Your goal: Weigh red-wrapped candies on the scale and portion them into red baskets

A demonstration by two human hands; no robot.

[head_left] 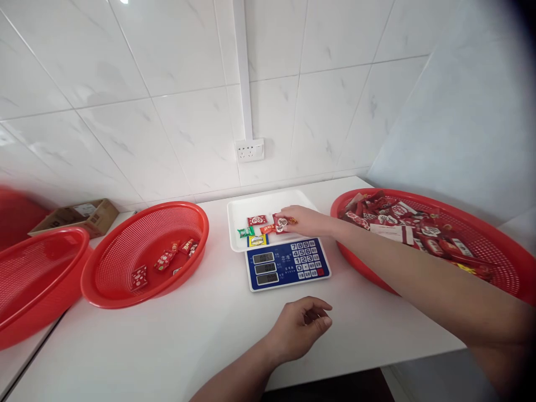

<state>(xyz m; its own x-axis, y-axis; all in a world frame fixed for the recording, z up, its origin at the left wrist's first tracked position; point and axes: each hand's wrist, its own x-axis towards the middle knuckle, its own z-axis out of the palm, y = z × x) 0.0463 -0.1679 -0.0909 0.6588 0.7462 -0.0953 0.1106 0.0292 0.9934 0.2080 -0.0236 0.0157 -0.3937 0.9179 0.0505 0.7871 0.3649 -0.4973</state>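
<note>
Light is soft, the right edge dark.

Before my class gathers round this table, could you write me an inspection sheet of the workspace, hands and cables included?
Surface: white table, smooth, with a dark seam at left.
Things in use: scale with small packets on its white pan; right basket holds many wrapped packets, middle basket a few. Display digits too blurred to read surely.
Clutter: cardboard box behind the baskets; left basket partly out of view.
Hands: right hand holds a red packet at the pan; left hand, fingers curled, nothing seen in it, in front of the scale.
Cables: nothing seen.
Surroundings: tiled wall, trunking down to a socket.
</note>
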